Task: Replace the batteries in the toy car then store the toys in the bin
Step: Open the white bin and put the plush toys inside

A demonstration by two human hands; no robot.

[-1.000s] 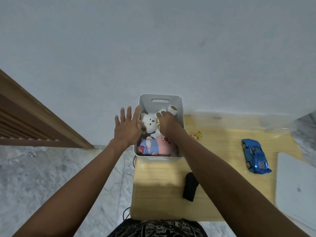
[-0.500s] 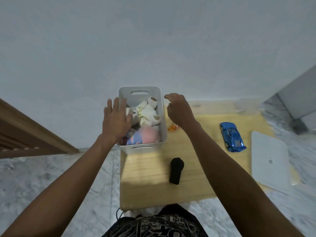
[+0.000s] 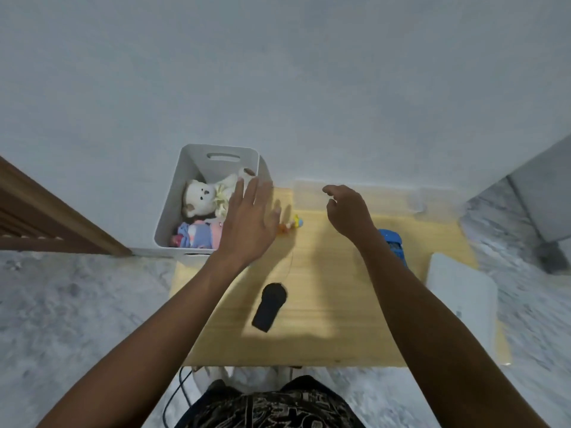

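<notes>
Hands over a wooden table (image 3: 324,319): left hand (image 3: 250,223) fingers spread by the bin (image 3: 185,193), right hand (image 3: 349,211) loosely curled, empty, at frame centre.

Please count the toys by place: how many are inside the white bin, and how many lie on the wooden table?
In the bin: 2 (white plush bear, pink and blue plush)
On the table: 3 (blue toy car, black remote, small orange and yellow toy)
Total: 5

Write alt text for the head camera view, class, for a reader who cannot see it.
Two bare hands, left hand and right hand, hover empty over a wooden table. A white bin holds plush toys; a blue toy car and black remote lie outside.
</notes>
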